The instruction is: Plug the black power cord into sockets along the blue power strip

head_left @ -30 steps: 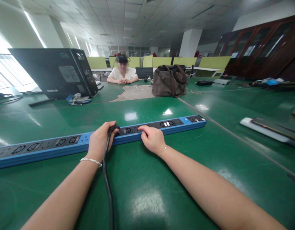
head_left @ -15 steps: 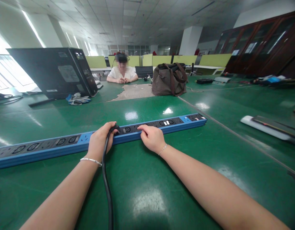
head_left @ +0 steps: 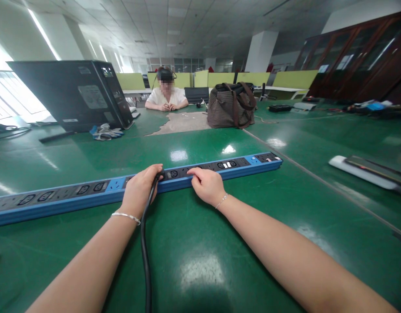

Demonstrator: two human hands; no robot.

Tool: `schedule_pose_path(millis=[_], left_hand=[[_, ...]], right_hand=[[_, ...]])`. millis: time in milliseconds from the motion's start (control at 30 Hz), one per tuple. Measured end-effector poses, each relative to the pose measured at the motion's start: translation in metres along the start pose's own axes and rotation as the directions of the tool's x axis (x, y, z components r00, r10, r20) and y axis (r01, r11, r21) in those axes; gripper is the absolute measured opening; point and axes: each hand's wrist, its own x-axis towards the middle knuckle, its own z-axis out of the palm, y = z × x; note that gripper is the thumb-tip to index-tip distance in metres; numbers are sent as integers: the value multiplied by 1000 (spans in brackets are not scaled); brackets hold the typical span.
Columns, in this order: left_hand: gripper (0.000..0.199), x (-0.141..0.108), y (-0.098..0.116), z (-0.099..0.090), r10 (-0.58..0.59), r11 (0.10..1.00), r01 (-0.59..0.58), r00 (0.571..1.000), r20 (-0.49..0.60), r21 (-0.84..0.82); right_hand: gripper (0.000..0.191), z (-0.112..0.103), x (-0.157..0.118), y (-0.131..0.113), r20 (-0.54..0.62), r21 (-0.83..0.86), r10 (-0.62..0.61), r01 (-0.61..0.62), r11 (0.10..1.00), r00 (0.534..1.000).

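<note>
A long blue power strip (head_left: pixel 177 184) with black socket panels lies across the green table in front of me, its right end angled slightly away. My left hand (head_left: pixel 140 187) is closed around the black plug (head_left: pixel 160 175) of a thick power cord (head_left: pixel 146 252), at the sockets near the strip's middle. The fingers mostly cover the plug, so how deep it sits cannot be seen. From the plug the cord hangs toward me over the table. To the right, my right hand (head_left: pixel 207 187) grips the strip's near edge, fingers curled and the index finger on its top.
At the back left stands a black computer case (head_left: pixel 66 95) with work gloves (head_left: pixel 105 131) beside it. A brown bag (head_left: pixel 231 105) sits at the far middle, near a seated person (head_left: pixel 166 95). A white and black bar-shaped object (head_left: pixel 363 171) lies on the right.
My left hand has shifted slightly right and tipped over the plug, which now shows less. The right hand keeps its place on the strip. The view has moved a little.
</note>
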Motion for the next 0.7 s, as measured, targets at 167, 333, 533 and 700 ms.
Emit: schedule_pose_path(millis=[167,333,533,700], left_hand=[[25,-5,2,-1,-35,999,35,999,-32,17],[26,-6,7,-1,-34,999,35,999,-36,39],[26,-3,7,-1,-234,972,235,972,28,-22],[25,-4,6,-3,-129,992,129,991,40,8]], right_hand=[[31,0,0,1,-6,-6,-20,20,1000,1000],[30,1,0,0,-19,-11,-23,22,1000,1000],[32,3,-1,0,-61,-16,-67,66,998,996],[32,3,-1,-2,-82,-91,-95,87,992,992]])
